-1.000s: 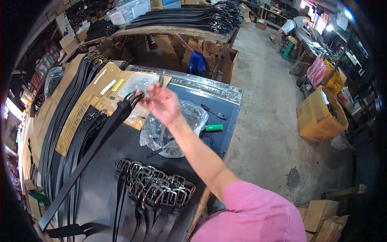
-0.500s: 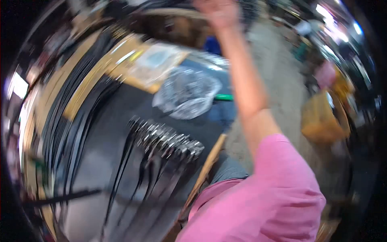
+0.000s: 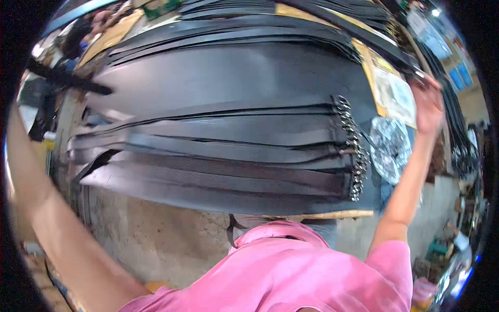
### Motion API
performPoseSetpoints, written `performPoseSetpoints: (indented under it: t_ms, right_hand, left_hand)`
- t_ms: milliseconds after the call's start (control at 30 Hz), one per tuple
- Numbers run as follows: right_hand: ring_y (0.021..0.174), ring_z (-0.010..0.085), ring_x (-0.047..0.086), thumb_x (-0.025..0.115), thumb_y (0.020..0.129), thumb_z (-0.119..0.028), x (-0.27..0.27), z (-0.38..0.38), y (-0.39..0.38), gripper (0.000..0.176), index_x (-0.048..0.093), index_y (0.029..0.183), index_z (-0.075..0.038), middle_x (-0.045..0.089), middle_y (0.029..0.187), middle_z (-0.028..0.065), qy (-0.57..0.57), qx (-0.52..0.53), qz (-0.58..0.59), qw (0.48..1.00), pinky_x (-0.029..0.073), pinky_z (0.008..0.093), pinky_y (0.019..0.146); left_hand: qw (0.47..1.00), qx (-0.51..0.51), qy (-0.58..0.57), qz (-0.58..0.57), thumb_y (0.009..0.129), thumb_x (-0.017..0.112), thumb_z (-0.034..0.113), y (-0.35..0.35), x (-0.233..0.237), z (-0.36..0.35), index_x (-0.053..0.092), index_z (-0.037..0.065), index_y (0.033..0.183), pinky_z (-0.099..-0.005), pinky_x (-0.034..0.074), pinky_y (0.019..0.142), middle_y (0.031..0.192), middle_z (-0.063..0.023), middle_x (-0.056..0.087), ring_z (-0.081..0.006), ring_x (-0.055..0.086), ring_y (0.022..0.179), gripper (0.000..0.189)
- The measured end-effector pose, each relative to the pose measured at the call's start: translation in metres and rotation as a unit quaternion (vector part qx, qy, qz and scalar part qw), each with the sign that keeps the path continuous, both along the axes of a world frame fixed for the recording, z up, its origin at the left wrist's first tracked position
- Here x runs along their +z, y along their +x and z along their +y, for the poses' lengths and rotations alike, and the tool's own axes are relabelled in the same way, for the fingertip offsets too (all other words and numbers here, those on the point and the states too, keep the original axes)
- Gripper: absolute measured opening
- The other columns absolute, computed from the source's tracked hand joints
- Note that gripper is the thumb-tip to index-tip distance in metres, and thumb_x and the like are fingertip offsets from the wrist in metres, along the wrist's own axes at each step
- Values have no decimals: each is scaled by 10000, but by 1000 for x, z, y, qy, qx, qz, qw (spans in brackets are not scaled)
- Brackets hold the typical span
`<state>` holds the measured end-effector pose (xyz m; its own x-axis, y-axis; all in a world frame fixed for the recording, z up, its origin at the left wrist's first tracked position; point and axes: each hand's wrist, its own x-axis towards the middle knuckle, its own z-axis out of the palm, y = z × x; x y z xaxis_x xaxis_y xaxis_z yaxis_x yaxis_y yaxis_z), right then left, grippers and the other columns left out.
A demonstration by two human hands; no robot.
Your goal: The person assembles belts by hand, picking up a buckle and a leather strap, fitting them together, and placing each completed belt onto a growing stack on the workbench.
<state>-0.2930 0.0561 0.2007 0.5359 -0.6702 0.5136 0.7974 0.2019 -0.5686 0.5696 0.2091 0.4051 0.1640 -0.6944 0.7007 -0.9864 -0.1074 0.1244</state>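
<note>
Your right hand (image 3: 427,101) clenches the long, floppy black leather belt (image 3: 385,47) at its stiff buckle end, probably the surest hold; left hand's state untellable.

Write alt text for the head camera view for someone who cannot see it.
A person in a pink shirt spreads both arms over a table; the right hand grips one end of a black belt. More belts lie side by side, buckles lined up beside a clear plastic bag. The left hand is out of frame.

Right hand (image 3: 429,101), belt (image 3: 387,51) now seemingly outstretched.
</note>
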Motion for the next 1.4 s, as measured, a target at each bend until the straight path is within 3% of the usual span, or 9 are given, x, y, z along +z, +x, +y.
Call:
performPoseSetpoints:
  t_ms: [167, 333, 400, 533, 700, 867, 1000, 1200, 1400]
  right_hand:
    - [1156, 347, 515, 469, 922, -159, -44, -13, 58, 264, 616, 1059, 13, 599, 1161, 208, 44, 25, 27, 998, 381, 476, 1020]
    - [1035, 340, 586, 527, 922, -193, -97, -3, 64, 221, 622, 899, 5, 649, 965, 183, 196, -15, 158, 968, 456, 476, 935]
    - [971, 319, 614, 521, 933, -201, -121, 0, 63, 227, 618, 877, -5, 660, 917, 160, 243, -36, 226, 943, 462, 466, 930]
    - [966, 297, 621, 525, 922, -243, -164, -2, 47, 235, 626, 881, -35, 667, 940, 158, 214, -11, 204, 955, 487, 381, 796]
    - [875, 260, 646, 529, 923, -243, -151, 5, 48, 236, 639, 905, -34, 687, 965, 160, 184, -103, 368, 906, 473, 361, 801]
    - [825, 172, 653, 534, 943, -237, -133, 48, 27, 216, 612, 923, -37, 691, 910, 118, 122, -304, 495, 805, 475, 292, 712]
    - [817, 145, 665, 540, 949, -206, -148, 97, -2, 185, 591, 930, -29, 661, 864, 58, 153, -434, 360, 812, 490, 274, 712]
    - [836, 176, 650, 485, 982, -197, -199, 142, -7, 187, 550, 918, -34, 639, 890, 73, 195, -474, 229, 828, 520, 307, 783]
    - [884, 217, 641, 480, 979, -183, -209, 154, -2, 179, 517, 898, -28, 622, 903, 107, 183, -481, 160, 843, 500, 337, 827]
  left_hand:
    - [990, -34, 75, 111, 821, 444, 3, 139, -86, 10, 565, -5, 1117, -353, 441, 860, 986, -131, 595, -253, 570, 899, 320]
    - [977, 133, 161, -37, 824, 474, 56, 215, -337, 41, 544, 75, 1141, -464, 481, 711, 996, -284, 613, -416, 611, 941, 326]
    - [944, 118, 284, 117, 797, 492, 38, 185, -410, 56, 548, 40, 1109, -489, 455, 754, 973, -298, 604, -478, 570, 920, 316]
    - [947, 48, 252, 194, 912, 468, 137, 157, -490, 82, 540, -13, 1219, -396, 417, 953, 1181, -224, 583, -312, 542, 1118, 350]
    - [798, -285, 222, 482, 956, 442, 252, -51, -349, 66, 569, -14, 1189, -376, 465, 887, 1110, -157, 620, -252, 589, 1009, 376]
    - [961, 83, 265, -8, 921, 562, 323, 24, -367, 3, 639, 26, 1125, -395, 536, 721, 981, -191, 664, -261, 660, 875, 369]
    - [919, -120, 245, 284, 993, 456, 303, -173, -270, -45, 612, -23, 1169, -331, 438, 941, 1110, -121, 654, -205, 593, 1069, 402]
    - [943, -328, -46, -27, 998, 378, 161, -459, -144, 38, 572, -20, 1212, -396, 376, 1065, 1290, -153, 541, -244, 478, 1238, 341]
    - [586, -793, -163, -4, 913, 591, 340, -558, -112, 50, 234, 51, 1424, -371, 553, 777, 1371, -237, 371, -296, 561, 1105, 687]
